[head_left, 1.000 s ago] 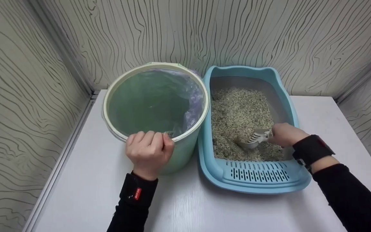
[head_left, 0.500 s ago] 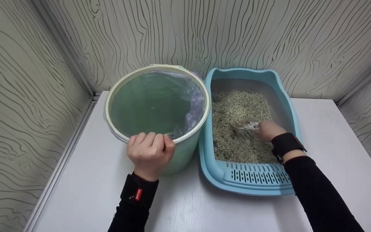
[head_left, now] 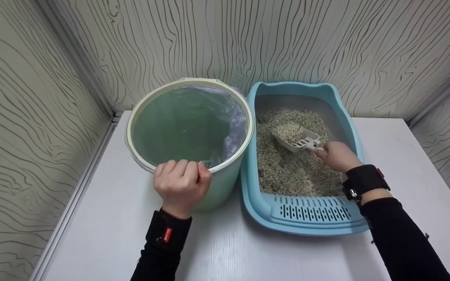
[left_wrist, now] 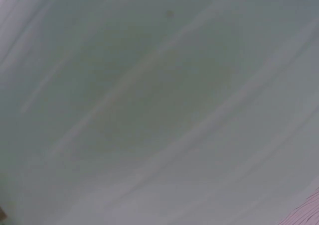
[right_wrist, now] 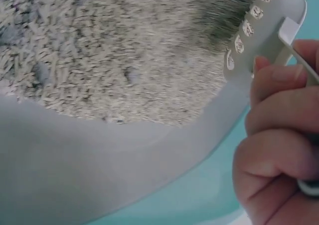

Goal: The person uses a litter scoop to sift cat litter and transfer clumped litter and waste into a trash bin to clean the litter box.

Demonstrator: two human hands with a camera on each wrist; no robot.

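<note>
Nearest the viewer, the left hand (head_left: 181, 188) grips the front rim of a green bin (head_left: 217, 185). Beside it to the right, the right hand (head_left: 338, 156) clasps a white slotted scoop (head_left: 297, 140), loaded with litter (head_left: 287, 171), inside the blue litter tray (head_left: 311, 218).

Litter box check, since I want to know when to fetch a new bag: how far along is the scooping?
Done: nothing visible yet inside the lined green bin. In hand: the right hand holds a white scoop loaded with litter above the blue litter box; the left hand grips the bin's rim. Left: tipping the load in; the box is full of litter.
</note>
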